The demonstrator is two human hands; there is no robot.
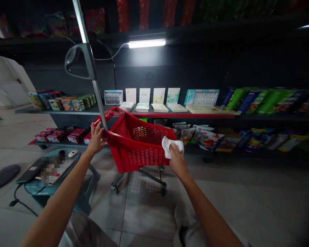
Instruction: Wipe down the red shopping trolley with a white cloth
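- Gripping now with the left hand (pixel 96 140): the top rim of a red plastic mesh shopping cart (pixel 141 145), fingers (pixel 100 127) curled firmly around it.
- Pressing with the right hand (pixel 178 161): a crumpled white cloth (pixel 167 145), fingers (pixel 173 148) slightly spread on top, cloth against the cart's far rim.
- Between both sets of fingers: the cart's red basket, upright on wheeled legs.
- Rising just past the left fingers: a slim silver metal pole (pixel 98 99) with a dark grey looped handle (pixel 78 60).
- Down left of those fingers: a teal plastic stool (pixel 32 188) holding a white computer mouse (pixel 72 153).
- Well beyond the fingers: dark store shelves (pixel 273 118) lined with boxed and bagged goods.
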